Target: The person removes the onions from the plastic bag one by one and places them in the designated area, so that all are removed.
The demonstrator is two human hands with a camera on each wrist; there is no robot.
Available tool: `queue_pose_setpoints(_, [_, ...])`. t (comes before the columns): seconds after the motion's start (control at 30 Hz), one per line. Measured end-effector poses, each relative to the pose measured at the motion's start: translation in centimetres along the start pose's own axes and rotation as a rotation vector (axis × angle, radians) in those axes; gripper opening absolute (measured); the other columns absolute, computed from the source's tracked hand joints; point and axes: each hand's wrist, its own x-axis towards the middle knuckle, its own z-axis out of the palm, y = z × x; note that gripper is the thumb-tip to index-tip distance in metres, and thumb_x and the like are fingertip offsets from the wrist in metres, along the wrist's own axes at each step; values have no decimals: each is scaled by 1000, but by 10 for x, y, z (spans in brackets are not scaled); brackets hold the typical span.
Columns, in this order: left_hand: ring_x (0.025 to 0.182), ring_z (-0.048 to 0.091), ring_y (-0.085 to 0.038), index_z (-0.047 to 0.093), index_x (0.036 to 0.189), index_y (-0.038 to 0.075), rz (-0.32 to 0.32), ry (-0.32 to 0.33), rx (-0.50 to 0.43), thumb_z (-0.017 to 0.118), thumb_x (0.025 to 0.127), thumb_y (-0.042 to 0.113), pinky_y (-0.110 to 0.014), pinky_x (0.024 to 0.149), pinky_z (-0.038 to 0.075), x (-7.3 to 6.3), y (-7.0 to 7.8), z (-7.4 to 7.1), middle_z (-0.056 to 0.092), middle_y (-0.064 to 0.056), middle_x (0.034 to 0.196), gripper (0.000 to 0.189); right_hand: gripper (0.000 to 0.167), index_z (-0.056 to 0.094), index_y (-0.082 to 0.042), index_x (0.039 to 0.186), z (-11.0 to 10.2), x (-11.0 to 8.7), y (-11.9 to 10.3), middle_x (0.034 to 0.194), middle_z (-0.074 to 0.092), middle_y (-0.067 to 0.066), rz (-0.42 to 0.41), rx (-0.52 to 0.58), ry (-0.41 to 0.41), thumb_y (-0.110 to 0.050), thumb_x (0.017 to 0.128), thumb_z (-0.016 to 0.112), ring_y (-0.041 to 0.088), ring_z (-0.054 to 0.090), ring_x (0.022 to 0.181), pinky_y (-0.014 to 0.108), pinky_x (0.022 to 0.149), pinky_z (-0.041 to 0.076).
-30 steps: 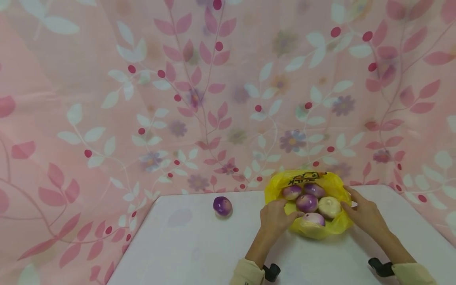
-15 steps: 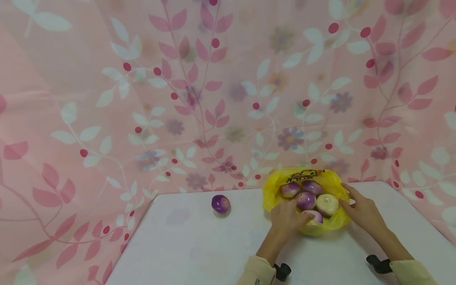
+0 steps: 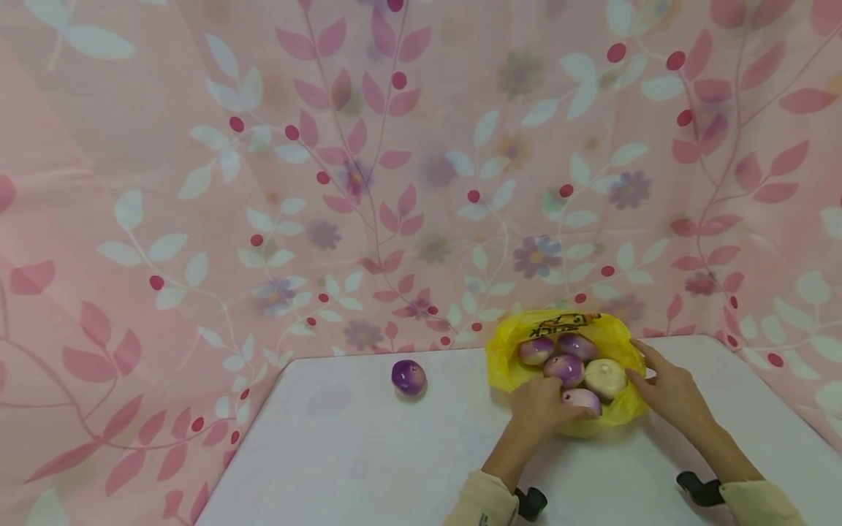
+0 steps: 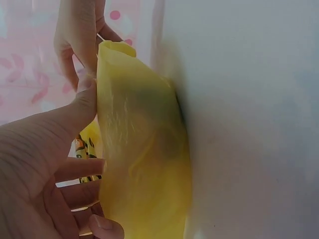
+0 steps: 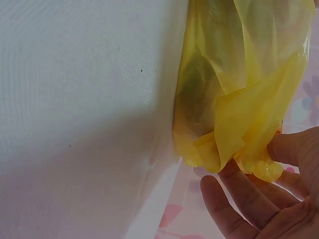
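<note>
I see lone purple vegetable (image 3: 409, 378) on white table (image 3: 329, 453), well left of yellow bag (image 3: 502, 365). Left hand (image 3: 542, 409) at bag's near-left rim, thumb and fingers apart; I cannot tell if they clamp anything. Inside bag: four purple vegetables (image 3: 564, 370), then pale vegetable (image 3: 605, 378). Right hand (image 3: 674, 389) clamped on bag's right rim, thumb opposite fingers.

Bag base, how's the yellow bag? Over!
Left grip over near-left rim of yellow bag, partly covering opening. Right grip holding right side. Five round vegetables inside, sixth vegetable on table.

Yellow bag (image 4: 144, 149), purple vegetables (image 3: 563, 370), pink floral backdrop (image 3: 421, 175)
</note>
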Motion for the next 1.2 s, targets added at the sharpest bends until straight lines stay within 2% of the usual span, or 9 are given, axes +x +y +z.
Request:
queue_pose_setpoints(0.2, [60,47,-10,70,78,24,-5,-79,70,72,67,76,-26,59,40,-1,9,3,53,10,64,53,62,35,3,147,0,0,-1,119,52,43,-11,6,9,-19,96,64,42,68,78,43,58,57])
queue_pose_setpoints(0.33, [67,51,-9,69,91,26,-30,-110,92,74,67,74,-26,65,42,-3,10,6,57,11,73,54,63,34,2,148,1,0,-2,120,51,42,-5,10,3,-20,97,63,42,68,79,41,57,57])
queue_pose_setpoints(0.47, [78,57,-9,65,106,29,-24,-103,96,73,69,73,-27,72,45,-4,8,9,64,11,88,58,62,35,2,148,3,-1,-3,121,51,42,3,8,3,-19,96,62,42,67,80,40,57,57])
queue_pose_setpoints(0.57, [83,60,-9,63,111,30,-4,-104,78,72,71,71,-28,74,46,-5,6,10,65,10,93,58,62,34,2,148,3,-1,-4,121,50,42,17,8,-8,-19,96,62,43,67,82,40,58,57])
queue_pose_setpoints(0.93, [80,57,-9,65,111,31,45,-113,16,76,71,64,-28,72,44,-6,3,6,62,15,89,53,63,35,3,147,4,-1,-2,120,51,42,13,0,-6,-20,96,63,44,67,81,43,59,57])
queue_pose_setpoints(1.2, [75,53,-7,65,110,31,53,-77,-33,77,69,63,-28,70,42,-6,1,1,61,15,87,54,64,33,3,148,3,-2,-1,122,50,42,30,10,-26,-22,97,62,44,67,82,43,60,58])
